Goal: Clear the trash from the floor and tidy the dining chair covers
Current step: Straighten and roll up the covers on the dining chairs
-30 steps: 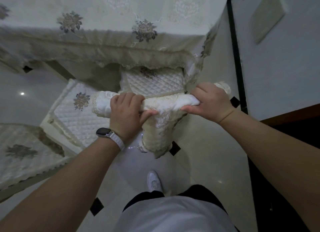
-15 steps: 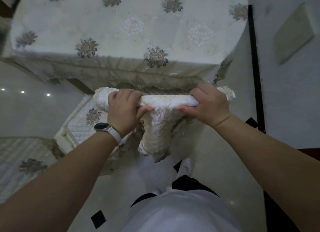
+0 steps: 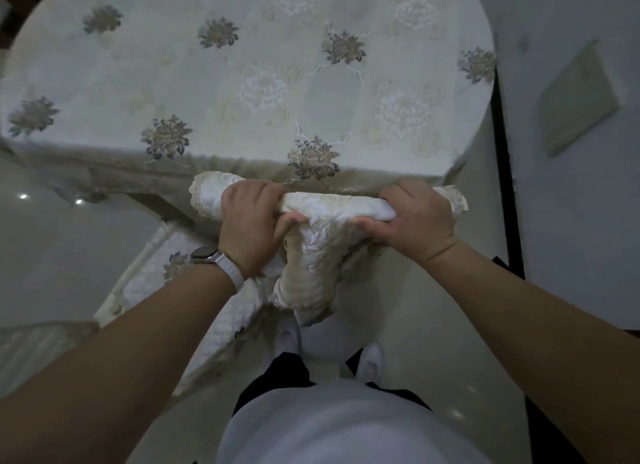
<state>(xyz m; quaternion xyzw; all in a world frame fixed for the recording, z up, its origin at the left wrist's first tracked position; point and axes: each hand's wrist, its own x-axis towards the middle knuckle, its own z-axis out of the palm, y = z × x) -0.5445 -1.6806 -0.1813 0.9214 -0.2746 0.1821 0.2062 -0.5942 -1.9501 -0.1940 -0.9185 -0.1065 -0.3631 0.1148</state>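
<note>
At the far left we see glossy floor (image 3: pixel 52 255) with two small light reflections. Beside it lies a white quilted seat pad (image 3: pixel 149 283) with a grey flower. On the left wrist sits a watch (image 3: pixel 207 257) with a white strap. Our left hand (image 3: pixel 251 228) is curled over the chair cover (image 3: pixel 332 210), fingers wrapped across the top and thumb tucked beneath. The cover is cream, embroidered and bunched into a roll that runs crosswise just in front of the near edge of the flowered tablecloth (image 3: pixel 242 82). Its lace-edged left end sticks out beyond the left hand, and a quilted flap hangs down between the two hands. Our right hand (image 3: pixel 419 221) grips the roll in the same way, fingers over and thumb under, with a frilled end showing past the knuckles. Below the flap we see two white shoes (image 3: pixel 370 363). To the right a black strip (image 3: pixel 504 186) runs along the floor beside the grey wall (image 3: pixel 571 221).
</note>
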